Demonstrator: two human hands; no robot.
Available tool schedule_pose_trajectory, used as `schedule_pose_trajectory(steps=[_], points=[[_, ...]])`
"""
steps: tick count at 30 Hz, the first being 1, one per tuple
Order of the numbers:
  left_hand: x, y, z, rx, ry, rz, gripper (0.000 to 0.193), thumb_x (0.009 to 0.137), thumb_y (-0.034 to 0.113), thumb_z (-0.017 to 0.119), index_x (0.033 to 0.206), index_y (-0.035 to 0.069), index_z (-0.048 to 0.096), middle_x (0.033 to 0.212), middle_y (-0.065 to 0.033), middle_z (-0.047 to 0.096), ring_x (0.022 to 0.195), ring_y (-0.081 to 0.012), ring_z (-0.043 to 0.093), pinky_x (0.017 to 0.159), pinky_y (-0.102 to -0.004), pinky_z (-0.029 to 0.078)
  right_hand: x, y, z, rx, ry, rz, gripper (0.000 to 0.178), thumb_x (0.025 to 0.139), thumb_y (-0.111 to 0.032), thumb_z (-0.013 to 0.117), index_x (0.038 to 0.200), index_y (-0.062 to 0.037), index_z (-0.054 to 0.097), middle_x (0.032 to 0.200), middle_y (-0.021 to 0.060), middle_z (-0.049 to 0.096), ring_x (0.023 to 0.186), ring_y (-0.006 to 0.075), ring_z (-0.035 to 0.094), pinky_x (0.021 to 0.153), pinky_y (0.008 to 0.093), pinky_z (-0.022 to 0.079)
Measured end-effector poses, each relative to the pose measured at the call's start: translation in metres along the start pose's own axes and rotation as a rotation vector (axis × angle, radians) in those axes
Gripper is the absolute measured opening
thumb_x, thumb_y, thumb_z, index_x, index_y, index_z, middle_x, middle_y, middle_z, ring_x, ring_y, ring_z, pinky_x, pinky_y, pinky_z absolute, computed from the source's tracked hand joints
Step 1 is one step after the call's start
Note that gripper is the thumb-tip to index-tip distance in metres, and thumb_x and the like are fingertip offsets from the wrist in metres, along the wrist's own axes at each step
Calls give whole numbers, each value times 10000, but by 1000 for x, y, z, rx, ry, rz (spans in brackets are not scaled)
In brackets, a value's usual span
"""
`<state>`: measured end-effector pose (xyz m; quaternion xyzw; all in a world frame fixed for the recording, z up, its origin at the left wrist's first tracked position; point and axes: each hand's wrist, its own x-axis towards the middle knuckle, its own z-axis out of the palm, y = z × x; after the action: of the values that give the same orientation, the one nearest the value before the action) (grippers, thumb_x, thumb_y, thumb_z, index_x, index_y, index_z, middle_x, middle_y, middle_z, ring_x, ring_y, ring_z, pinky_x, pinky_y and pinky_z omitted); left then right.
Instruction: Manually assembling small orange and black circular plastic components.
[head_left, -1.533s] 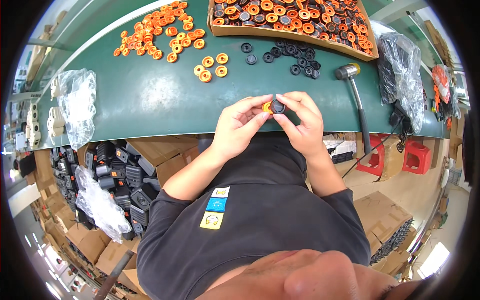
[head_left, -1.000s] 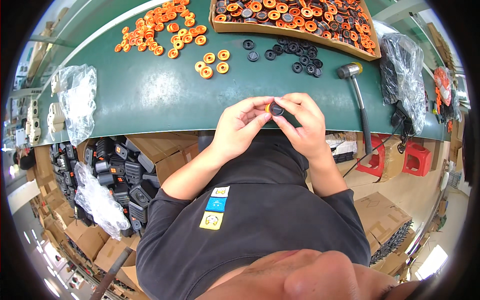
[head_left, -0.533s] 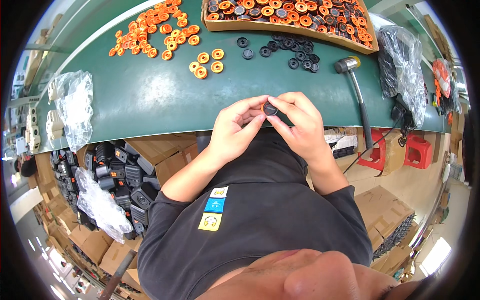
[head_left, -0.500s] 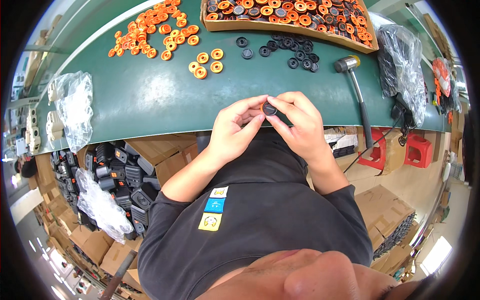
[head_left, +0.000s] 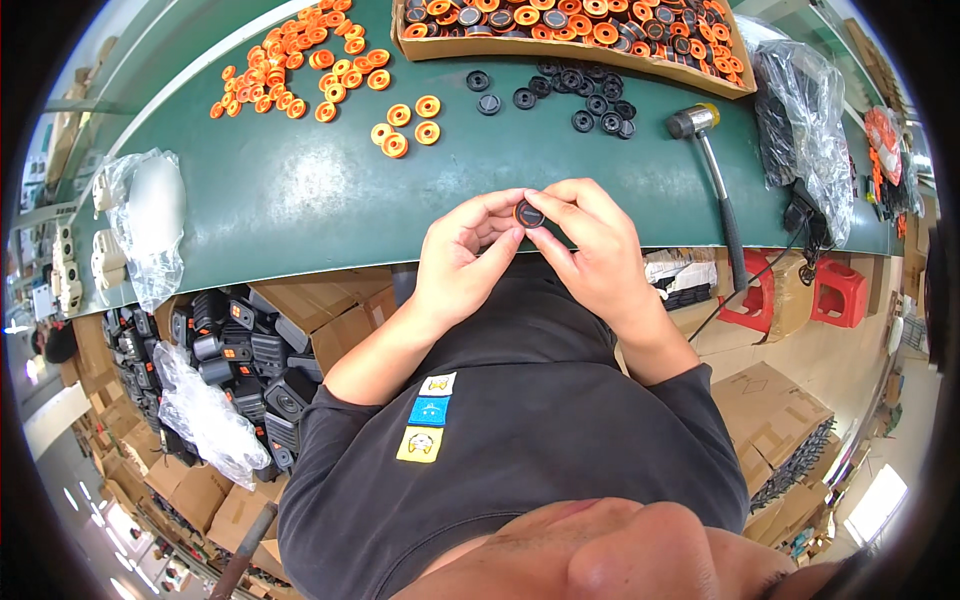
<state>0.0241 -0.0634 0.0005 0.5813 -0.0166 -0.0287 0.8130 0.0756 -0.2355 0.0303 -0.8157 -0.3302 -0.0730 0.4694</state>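
My left hand (head_left: pixel 462 262) and my right hand (head_left: pixel 588 250) meet at the near edge of the green table (head_left: pixel 290 200). Together they pinch a small round piece (head_left: pixel 528 214), an orange ring with a black disc pressed into it. My fingertips cover most of its rim. Loose orange rings (head_left: pixel 405 122) lie on the table beyond my hands, and loose black discs (head_left: pixel 583 96) lie to their right.
A cardboard tray (head_left: pixel 570 30) full of orange-and-black assembled pieces stands at the far edge. A hammer (head_left: pixel 712 170) lies right of my hands, beside dark plastic bags (head_left: pixel 800 120). A clear bag (head_left: pixel 150 220) sits at the left. Boxes of black parts (head_left: pixel 240 350) stand under the table.
My hands have stayed together at the table edge, turning and pressing the small piece; the orange ring shows less now and the black disc faces up.
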Motion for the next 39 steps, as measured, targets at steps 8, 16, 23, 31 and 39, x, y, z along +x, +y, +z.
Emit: schedule_pose_trajectory(steps=[8,16,23,31,39], points=[[1,-1,-1,-77,55,-16,342,970,-18,587,1305,-76,548,1158,-137,670,1036,-167,656,922,-302,540,3,-4,0,5,-41,43,293,781,-4,748,1066,15,683,967,124,637,849,297,645,728,380,529],[4,-2,-5,-79,105,-43,345,987,29,603,1310,-77,544,1072,-133,698,974,-159,666,871,-299,556,2,-2,4,68,-68,61,339,773,-9,765,1103,1,691,994,119,635,868,278,644,753,361,529],[5,5,-1,-115,145,-21,335,974,38,617,1293,-61,584,1042,-119,710,964,-156,670,884,-305,544,-6,16,12,426,-25,233,384,808,-38,782,1182,-12,693,1033,92,647,927,192,637,803,310,526],[2,2,0,98,103,70,307,970,-7,604,1275,-45,619,1131,-124,674,1048,-179,650,905,-299,526,-9,21,18,496,7,243,315,828,-38,767,1136,0,707,1022,106,657,901,189,643,802,297,524],[1,8,2,714,131,488,320,873,-53,679,1187,9,682,981,-136,697,857,-217,674,751,-291,529,-11,18,18,428,79,165,225,825,-3,751,1049,12,730,914,122,686,838,205,662,751,298,525]])
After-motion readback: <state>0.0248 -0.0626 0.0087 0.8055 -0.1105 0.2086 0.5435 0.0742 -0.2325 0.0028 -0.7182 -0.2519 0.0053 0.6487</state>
